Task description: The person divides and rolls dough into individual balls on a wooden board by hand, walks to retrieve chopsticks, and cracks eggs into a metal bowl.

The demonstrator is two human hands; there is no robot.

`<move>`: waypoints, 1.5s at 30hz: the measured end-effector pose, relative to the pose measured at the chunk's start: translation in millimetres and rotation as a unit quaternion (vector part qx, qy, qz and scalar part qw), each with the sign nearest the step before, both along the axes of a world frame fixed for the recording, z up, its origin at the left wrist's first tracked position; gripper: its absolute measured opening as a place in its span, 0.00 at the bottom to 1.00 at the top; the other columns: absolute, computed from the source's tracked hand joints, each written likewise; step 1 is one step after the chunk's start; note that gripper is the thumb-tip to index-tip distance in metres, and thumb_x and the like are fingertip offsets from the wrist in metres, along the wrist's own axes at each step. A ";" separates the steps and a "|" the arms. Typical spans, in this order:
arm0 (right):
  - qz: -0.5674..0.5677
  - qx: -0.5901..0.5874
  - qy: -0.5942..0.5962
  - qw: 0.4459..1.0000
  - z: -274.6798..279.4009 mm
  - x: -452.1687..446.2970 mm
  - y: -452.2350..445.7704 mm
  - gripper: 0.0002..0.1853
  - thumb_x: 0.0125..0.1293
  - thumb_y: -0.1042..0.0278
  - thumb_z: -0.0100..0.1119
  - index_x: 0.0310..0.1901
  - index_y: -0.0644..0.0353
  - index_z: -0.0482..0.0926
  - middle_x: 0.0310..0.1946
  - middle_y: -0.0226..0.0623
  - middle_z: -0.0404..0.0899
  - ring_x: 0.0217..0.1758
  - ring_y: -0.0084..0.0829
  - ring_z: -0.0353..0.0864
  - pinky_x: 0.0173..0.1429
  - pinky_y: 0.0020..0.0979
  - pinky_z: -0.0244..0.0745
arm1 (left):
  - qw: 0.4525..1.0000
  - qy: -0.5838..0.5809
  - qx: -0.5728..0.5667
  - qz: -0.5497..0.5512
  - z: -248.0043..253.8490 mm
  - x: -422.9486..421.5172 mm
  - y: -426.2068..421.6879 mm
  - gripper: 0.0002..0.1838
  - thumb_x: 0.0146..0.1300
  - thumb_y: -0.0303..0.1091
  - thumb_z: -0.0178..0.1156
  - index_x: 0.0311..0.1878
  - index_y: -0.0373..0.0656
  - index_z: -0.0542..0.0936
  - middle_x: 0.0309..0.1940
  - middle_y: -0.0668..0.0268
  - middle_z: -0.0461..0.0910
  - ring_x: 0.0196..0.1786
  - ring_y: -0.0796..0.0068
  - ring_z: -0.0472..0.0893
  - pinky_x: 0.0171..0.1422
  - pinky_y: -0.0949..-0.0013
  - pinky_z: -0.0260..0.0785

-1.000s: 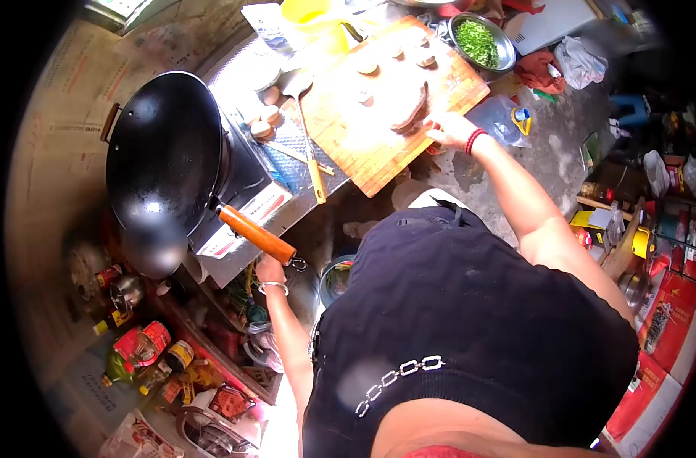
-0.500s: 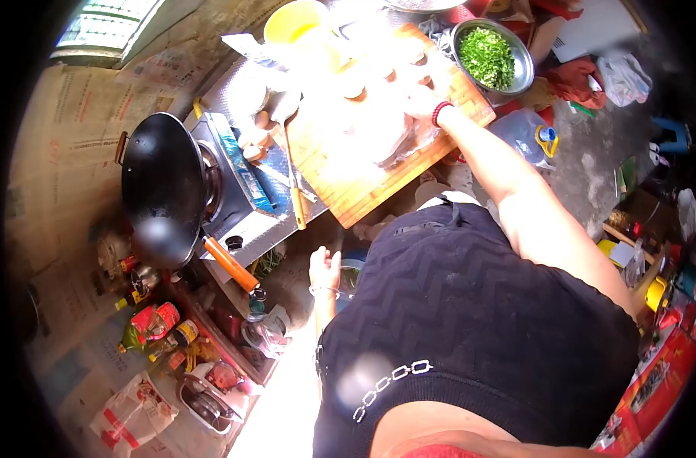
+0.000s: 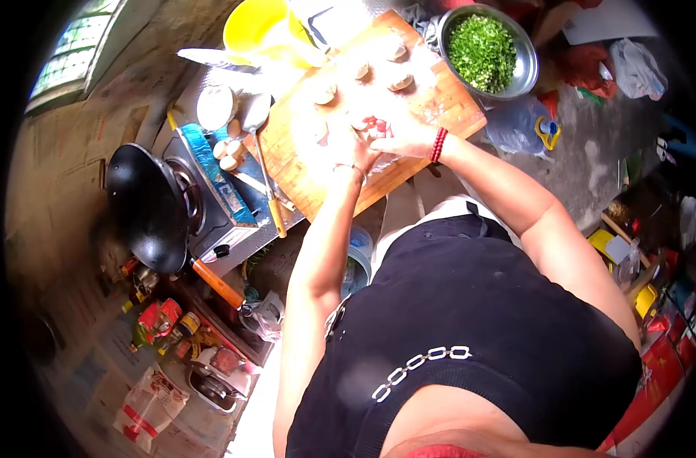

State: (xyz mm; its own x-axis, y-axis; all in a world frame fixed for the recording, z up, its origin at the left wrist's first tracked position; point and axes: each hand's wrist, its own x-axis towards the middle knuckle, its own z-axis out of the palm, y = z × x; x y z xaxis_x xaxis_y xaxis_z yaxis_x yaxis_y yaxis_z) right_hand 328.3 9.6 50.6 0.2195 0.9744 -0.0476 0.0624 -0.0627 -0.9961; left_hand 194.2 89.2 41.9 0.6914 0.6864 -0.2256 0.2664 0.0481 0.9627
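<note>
A: L hand [image 3: 356, 146] moved: half a sec ago it hung off the edge of the silver patterned-metal worktop [image 3: 267, 232]; now it's over the rectangular light-brown wooden board [image 3: 291, 172].
B: R hand [image 3: 413, 140]?
A: Also over the board, fingers curled inward, meeting the L. So the work's two-handed now.
B: Pinching anything?
A: Can't tell for either; glare washes out the fingertips.
B: And the dough?
A: Small, round, pale dough-like pieces [image 3: 324, 93] sit on the board, mostly beyond the hands. Bigger pale lump, seen by the R hand earlier: can't make it out now.
B: Nearby?
A: Round steel bowl [image 3: 526, 74] w/ chopped greens [image 3: 481, 53], by the board's far R edge.
</note>
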 end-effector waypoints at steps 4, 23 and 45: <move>-0.045 -0.054 -0.144 0.987 33.9 24.9 -8.2 0.29 0.57 0.67 0.66 0.62 0.59 0.71 0.54 0.42 0.73 0.55 0.31 0.74 0.55 0.32 0.74 | 0.955 0.028 0.288 -0.071 1.2 11.3 7.4 0.28 0.49 0.31 0.72 0.52 0.37 0.70 0.45 0.60 0.75 0.50 0.69 0.77 0.57 0.67 0.69; -0.217 0.027 -0.139 0.966 -13.3 -13.5 20.6 0.11 0.61 0.69 0.62 0.44 0.61 0.79 0.38 0.42 0.80 0.42 0.35 0.81 0.49 0.33 0.76 | 0.956 0.138 0.235 -0.109 9.1 7.6 -0.5 0.44 0.44 0.41 0.75 0.63 0.37 0.64 0.51 0.51 0.74 0.57 0.61 0.75 0.61 0.60 0.68; -0.292 0.027 -0.169 0.941 -27.2 -33.2 12.1 0.12 0.57 0.69 0.61 0.44 0.59 0.80 0.38 0.45 0.81 0.44 0.44 0.80 0.49 0.37 0.76 | 0.921 0.148 0.331 -0.145 -20.4 16.8 -11.8 0.29 0.50 0.35 0.69 0.55 0.37 0.71 0.46 0.50 0.78 0.47 0.53 0.79 0.52 0.58 0.71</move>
